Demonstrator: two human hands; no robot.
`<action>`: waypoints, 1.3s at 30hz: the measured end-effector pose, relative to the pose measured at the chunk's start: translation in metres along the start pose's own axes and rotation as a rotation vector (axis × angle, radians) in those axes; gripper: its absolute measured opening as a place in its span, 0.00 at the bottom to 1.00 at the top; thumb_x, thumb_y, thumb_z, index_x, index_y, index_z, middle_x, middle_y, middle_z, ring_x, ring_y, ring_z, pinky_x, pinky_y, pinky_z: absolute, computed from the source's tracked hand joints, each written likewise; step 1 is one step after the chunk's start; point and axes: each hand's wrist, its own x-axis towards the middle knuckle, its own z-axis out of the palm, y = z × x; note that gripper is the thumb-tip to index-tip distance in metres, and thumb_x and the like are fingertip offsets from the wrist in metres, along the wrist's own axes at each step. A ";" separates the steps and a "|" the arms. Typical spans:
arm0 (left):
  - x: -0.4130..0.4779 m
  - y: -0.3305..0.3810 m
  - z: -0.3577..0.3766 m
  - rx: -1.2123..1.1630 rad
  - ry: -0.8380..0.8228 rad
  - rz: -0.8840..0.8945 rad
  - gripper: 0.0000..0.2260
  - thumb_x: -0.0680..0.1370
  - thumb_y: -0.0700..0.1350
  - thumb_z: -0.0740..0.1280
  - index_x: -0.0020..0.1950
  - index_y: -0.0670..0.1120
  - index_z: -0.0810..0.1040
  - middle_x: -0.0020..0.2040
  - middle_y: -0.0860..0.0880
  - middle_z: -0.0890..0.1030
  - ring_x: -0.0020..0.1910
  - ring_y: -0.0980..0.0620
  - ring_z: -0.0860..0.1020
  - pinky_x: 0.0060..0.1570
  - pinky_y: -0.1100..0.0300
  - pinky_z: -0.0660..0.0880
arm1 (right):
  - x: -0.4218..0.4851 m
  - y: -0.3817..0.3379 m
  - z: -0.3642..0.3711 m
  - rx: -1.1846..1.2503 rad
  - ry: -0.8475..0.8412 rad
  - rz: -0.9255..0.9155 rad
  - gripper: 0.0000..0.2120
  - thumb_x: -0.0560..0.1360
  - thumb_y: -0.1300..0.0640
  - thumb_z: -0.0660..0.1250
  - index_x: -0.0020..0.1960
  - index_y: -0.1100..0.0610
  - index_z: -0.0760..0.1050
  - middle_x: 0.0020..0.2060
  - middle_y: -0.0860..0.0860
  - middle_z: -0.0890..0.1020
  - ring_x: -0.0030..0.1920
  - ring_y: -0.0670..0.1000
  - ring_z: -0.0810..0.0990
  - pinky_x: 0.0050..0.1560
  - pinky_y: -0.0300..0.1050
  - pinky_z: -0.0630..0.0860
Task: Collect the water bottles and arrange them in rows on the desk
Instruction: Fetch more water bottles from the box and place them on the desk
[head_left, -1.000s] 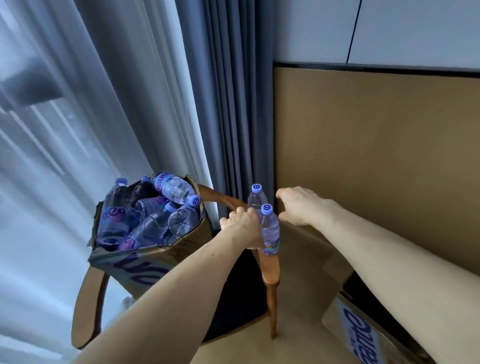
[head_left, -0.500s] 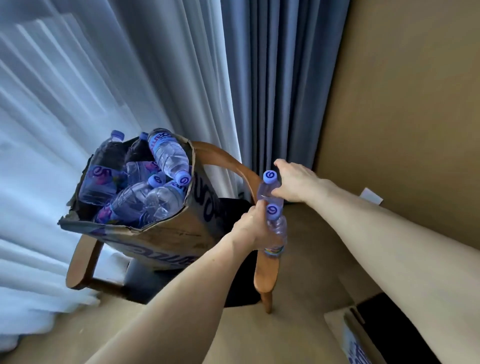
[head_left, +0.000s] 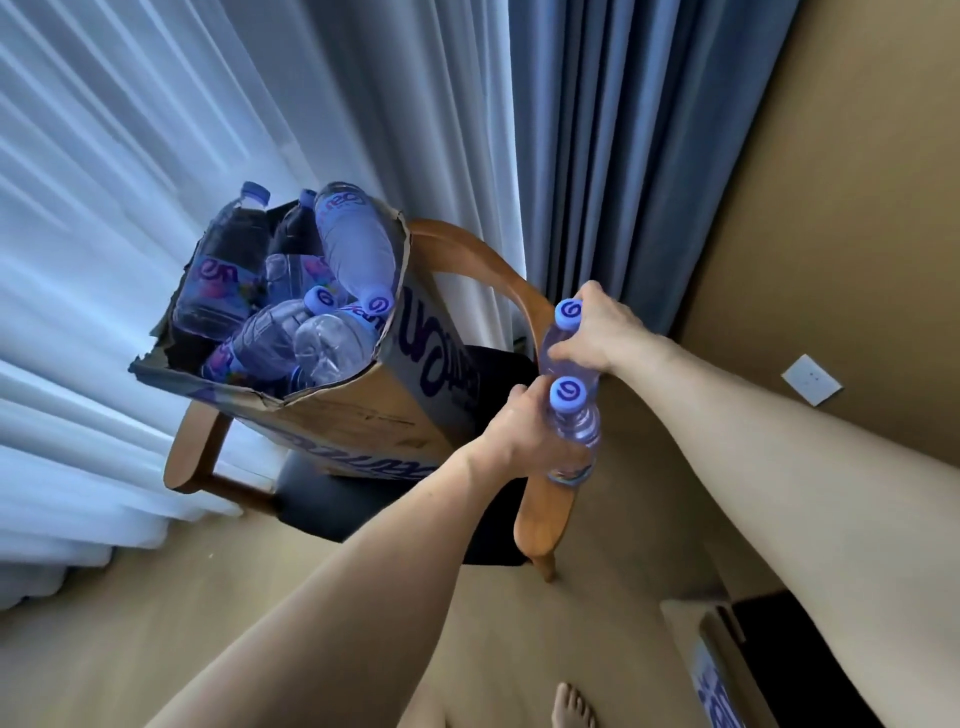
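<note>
my left hand (head_left: 519, 431) grips the near bottle (head_left: 574, 434), my right hand (head_left: 597, 332) the far bottle (head_left: 551, 343), close together over the chair arm (head_left: 543, 519). a knock could slip one loose.

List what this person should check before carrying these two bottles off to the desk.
1. Left grip wrapped round the nearer bottle: ok.
2. Right grip curled round the farther bottle: ok.
3. Blue caps on both bottles: ok.
4. Bottles free of the chair arm: the nearer bottle overlaps it in this view; cannot tell.
5. Room on the desk for a row: the desk is out of view; cannot tell.
6. Box of heaped bottles steady on the chair: cannot tell.
</note>
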 end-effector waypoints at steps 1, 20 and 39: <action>0.001 -0.002 0.003 -0.068 0.003 -0.011 0.32 0.66 0.46 0.77 0.67 0.49 0.68 0.58 0.50 0.76 0.58 0.50 0.76 0.59 0.53 0.75 | 0.001 -0.001 0.001 0.011 -0.006 0.000 0.24 0.68 0.55 0.73 0.59 0.56 0.66 0.50 0.54 0.76 0.50 0.57 0.76 0.47 0.47 0.74; -0.080 -0.060 -0.030 -0.153 0.171 -0.164 0.14 0.66 0.47 0.71 0.46 0.42 0.74 0.41 0.45 0.80 0.46 0.42 0.81 0.43 0.52 0.78 | -0.063 -0.036 0.050 -0.327 -0.138 -0.254 0.14 0.68 0.53 0.73 0.48 0.56 0.74 0.44 0.53 0.78 0.44 0.55 0.74 0.40 0.42 0.66; -0.416 -0.287 -0.209 -0.350 0.592 -0.352 0.17 0.57 0.49 0.71 0.42 0.43 0.78 0.37 0.46 0.77 0.37 0.49 0.74 0.36 0.57 0.73 | -0.305 -0.338 0.212 -0.366 -0.301 -0.704 0.15 0.68 0.51 0.73 0.42 0.56 0.69 0.38 0.52 0.75 0.38 0.51 0.74 0.31 0.39 0.69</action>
